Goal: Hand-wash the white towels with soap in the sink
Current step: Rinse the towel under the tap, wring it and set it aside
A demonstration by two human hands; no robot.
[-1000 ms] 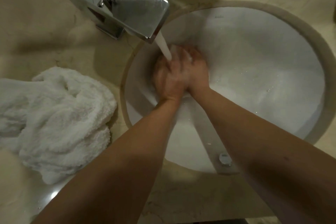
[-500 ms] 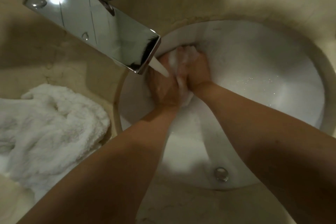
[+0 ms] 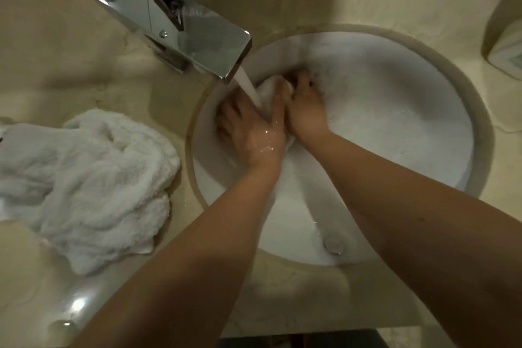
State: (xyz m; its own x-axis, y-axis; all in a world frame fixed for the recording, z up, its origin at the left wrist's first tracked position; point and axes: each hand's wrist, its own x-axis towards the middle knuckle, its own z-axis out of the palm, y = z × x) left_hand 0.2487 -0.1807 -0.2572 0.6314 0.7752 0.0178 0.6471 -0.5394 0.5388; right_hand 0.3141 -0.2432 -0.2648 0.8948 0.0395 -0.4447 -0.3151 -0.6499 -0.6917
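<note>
Head view: spread wider than half a second ago, left hand [image 3: 255, 133] now lies with straight fingers [image 3: 226, 118] pressing the towel [image 3: 268, 93] under the stream [image 3: 250, 89], thumb against right hand [image 3: 306, 110]. Curled right fingers [image 3: 302, 83] grip towel, bunched between both hands at sink [image 3: 395, 121] back, under faucet [image 3: 175, 22]. Second towel [image 3: 84, 183] heaped on counter [image 3: 56, 51], left of sink.

Both bare forearms reaching fwd, converging. Left hand [image 3: 254, 133] lying fingers spread, back wet. Right hand [image 3: 306, 110] pressing against it w/ fingers curling under.
</note>
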